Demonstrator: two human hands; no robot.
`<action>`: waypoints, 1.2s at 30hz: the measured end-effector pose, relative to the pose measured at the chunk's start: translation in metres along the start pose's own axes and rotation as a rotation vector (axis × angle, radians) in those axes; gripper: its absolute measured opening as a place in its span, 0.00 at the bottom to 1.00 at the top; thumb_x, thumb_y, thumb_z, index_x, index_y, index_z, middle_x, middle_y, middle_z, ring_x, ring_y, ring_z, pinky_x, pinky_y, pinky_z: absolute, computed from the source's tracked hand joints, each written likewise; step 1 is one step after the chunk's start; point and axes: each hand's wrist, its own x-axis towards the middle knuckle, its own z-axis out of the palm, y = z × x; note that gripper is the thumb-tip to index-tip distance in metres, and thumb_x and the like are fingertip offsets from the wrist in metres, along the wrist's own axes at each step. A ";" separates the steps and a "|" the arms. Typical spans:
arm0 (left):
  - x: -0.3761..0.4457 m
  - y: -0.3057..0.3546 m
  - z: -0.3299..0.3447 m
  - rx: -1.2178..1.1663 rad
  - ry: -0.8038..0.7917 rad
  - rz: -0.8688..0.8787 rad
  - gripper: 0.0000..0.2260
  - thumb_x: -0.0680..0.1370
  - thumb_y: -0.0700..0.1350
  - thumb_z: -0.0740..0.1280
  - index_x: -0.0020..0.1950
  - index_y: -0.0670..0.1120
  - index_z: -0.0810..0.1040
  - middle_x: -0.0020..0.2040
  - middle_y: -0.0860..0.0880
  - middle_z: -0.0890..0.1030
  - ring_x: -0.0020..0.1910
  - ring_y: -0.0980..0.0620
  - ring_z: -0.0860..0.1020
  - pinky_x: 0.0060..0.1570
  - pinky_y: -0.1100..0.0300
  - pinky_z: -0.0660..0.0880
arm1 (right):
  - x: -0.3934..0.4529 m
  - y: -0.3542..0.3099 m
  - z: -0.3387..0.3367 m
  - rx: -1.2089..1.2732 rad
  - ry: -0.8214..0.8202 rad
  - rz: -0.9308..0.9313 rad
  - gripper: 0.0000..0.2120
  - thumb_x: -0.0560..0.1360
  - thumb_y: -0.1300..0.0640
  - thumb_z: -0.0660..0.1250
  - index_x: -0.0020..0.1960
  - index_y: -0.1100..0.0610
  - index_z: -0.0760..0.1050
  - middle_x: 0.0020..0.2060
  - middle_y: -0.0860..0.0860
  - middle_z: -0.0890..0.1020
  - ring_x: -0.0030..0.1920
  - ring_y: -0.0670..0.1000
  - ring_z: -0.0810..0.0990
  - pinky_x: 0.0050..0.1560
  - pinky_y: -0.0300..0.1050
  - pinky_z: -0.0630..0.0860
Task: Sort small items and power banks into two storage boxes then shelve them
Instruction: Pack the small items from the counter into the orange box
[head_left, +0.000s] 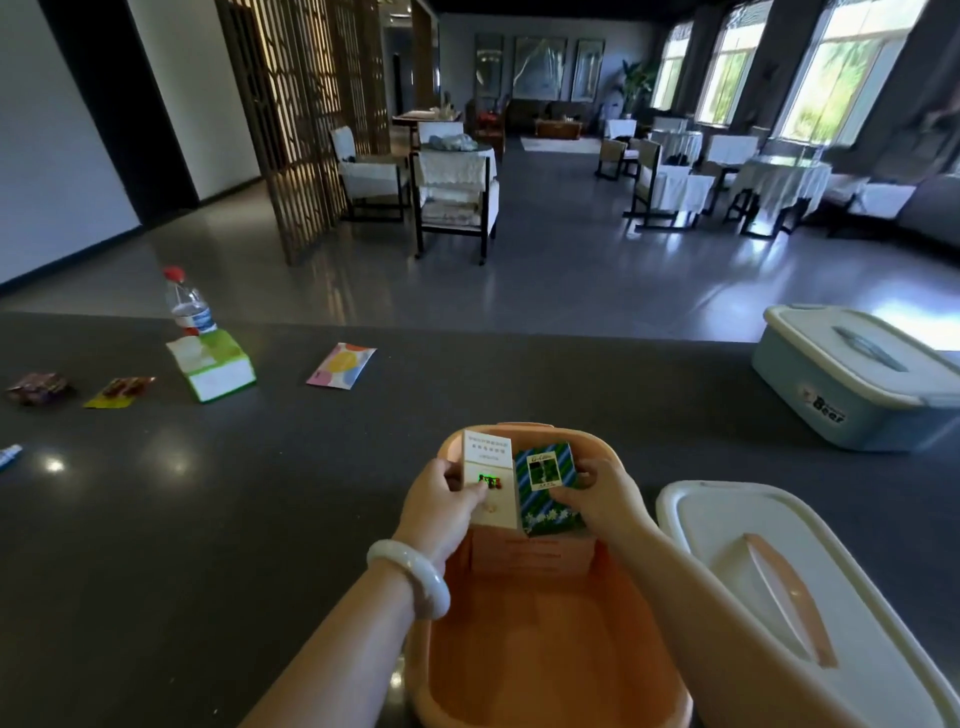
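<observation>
An orange box (545, 649) sits open at the near edge of a long dark counter (519, 384). Both hands are inside it, at its far end. The left hand (441, 504) holds a white pack (491, 478), with the thumb on its front and the fingers curled round its left side. The right hand (602, 493) holds a green and blue striped pack (548, 486), with the fingers curled round its right edge. The two packs stand side by side and touch. Their tops are level with the far rim of the box. A white bangle (413, 574) is on the left wrist.

The near part of the orange box has lots of bare floor. A white lid (789, 597) with an orange handle lies flat just to the right of the box.

A blue box (857, 374) with its lid on sits far off to the right, near the back edge of the counter. On the left, well apart from the hands, are a green tissue pack (213, 364), a water bottle (187, 301), a pink packet (341, 365), a yellow snack pack (119, 392) and a dark snack pack (39, 388). There is wide bare counter between these and the orange box.
</observation>
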 end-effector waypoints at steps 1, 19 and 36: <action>0.001 -0.001 0.000 0.001 -0.001 0.007 0.10 0.78 0.44 0.67 0.59 0.47 0.74 0.53 0.50 0.81 0.50 0.54 0.80 0.46 0.60 0.77 | 0.000 0.001 0.001 0.000 0.020 -0.008 0.16 0.72 0.57 0.74 0.58 0.52 0.75 0.48 0.46 0.82 0.40 0.40 0.79 0.31 0.31 0.72; 0.007 -0.004 0.006 0.047 -0.017 0.026 0.12 0.79 0.44 0.67 0.61 0.49 0.73 0.54 0.53 0.80 0.51 0.56 0.78 0.46 0.61 0.76 | -0.021 0.001 0.013 -0.392 0.116 -0.248 0.26 0.75 0.52 0.70 0.70 0.55 0.68 0.65 0.50 0.72 0.64 0.50 0.71 0.65 0.46 0.71; 0.023 -0.012 0.038 0.293 0.066 -0.001 0.13 0.81 0.42 0.61 0.65 0.48 0.67 0.53 0.50 0.79 0.42 0.57 0.77 0.34 0.64 0.72 | -0.017 0.009 0.016 -0.278 0.154 -0.177 0.29 0.75 0.52 0.70 0.73 0.53 0.64 0.65 0.50 0.72 0.63 0.51 0.73 0.61 0.46 0.72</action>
